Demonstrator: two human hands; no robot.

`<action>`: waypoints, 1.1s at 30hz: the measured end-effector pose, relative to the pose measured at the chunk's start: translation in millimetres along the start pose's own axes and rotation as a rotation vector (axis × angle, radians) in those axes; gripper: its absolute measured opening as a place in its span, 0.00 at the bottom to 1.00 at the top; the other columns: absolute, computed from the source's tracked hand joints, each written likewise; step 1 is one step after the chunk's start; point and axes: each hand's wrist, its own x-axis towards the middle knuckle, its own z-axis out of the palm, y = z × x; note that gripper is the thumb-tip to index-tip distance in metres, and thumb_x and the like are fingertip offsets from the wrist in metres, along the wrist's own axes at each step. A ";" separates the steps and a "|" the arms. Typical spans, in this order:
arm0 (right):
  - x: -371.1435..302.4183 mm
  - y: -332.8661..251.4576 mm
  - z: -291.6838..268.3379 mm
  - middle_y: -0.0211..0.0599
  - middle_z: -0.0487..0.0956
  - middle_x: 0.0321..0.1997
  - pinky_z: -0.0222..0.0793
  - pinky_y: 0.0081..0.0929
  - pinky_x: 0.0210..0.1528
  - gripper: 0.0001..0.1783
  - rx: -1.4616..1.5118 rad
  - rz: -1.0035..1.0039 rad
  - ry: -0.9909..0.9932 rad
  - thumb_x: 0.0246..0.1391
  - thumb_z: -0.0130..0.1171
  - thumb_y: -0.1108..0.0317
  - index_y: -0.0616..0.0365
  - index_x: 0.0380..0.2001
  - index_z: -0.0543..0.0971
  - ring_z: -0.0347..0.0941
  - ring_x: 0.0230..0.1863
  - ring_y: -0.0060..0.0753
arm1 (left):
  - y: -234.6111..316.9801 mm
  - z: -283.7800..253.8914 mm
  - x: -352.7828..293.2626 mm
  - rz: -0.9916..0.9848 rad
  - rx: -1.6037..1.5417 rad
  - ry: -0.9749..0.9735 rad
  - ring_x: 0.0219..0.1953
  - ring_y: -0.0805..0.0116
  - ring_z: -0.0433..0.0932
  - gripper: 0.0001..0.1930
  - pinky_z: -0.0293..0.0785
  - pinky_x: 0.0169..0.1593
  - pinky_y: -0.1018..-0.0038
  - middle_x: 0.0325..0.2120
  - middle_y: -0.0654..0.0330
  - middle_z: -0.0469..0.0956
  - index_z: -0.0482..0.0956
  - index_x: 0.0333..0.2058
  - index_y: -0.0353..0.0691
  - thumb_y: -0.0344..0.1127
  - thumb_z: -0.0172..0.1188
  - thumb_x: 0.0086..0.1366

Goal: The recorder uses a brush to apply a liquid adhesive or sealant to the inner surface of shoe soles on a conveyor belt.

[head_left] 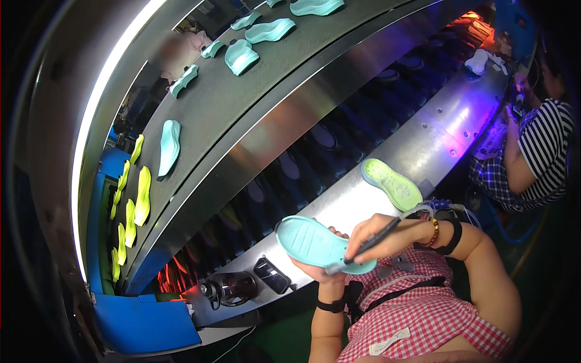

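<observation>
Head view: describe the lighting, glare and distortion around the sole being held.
Head view: dim overall, purple glow washing the metal ledge; a white light strip glares and bends along the left rim; fisheye curves the conveyor belt; the teal shoe sole in the left hand and the pen-like tool in the right hand stay sharp.

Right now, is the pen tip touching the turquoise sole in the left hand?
Touching. The head view shows the pen in the right hand meeting the turquoise sole with no gap, left hand underneath.

Dim scene — bright strip light left, violet glare on metal ledge — fisheye-bent, dark edges.
</observation>
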 end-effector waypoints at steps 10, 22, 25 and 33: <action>-10.5 2.7 -5.5 0.40 0.78 0.32 0.67 0.22 0.42 0.11 0.006 -0.184 -0.063 0.41 0.61 0.74 0.60 0.33 0.79 0.73 0.38 0.30 | 21.7 8.6 9.5 0.381 0.046 0.018 0.31 0.57 0.74 0.44 0.72 0.37 0.62 0.33 0.49 0.72 0.63 0.50 0.41 0.75 0.28 0.52; -6.0 22.3 -6.0 0.38 0.78 0.36 0.69 0.20 0.42 0.10 0.335 0.069 0.203 0.45 0.59 0.76 0.65 0.34 0.77 0.73 0.38 0.24 | 32.7 18.5 10.7 0.305 0.107 -0.069 0.39 0.54 0.73 0.40 0.69 0.43 0.58 0.44 0.47 0.68 0.58 0.55 0.43 0.70 0.31 0.55; -6.8 27.3 8.7 0.40 0.77 0.36 0.69 0.21 0.44 0.10 0.688 0.037 0.337 0.46 0.57 0.77 0.66 0.35 0.76 0.73 0.38 0.26 | 9.2 43.3 -3.3 0.204 -0.045 0.043 0.44 0.53 0.70 0.36 0.68 0.45 0.57 0.51 0.48 0.63 0.54 0.58 0.44 0.63 0.33 0.59; -8.1 -16.7 -9.9 0.37 0.79 0.31 0.69 0.16 0.34 0.10 0.120 0.099 0.100 0.44 0.60 0.73 0.61 0.33 0.79 0.74 0.30 0.21 | 19.0 -0.1 -3.4 -0.089 0.041 -0.255 0.47 0.49 0.69 0.29 0.69 0.46 0.53 0.47 0.45 0.67 0.57 0.55 0.33 0.51 0.34 0.63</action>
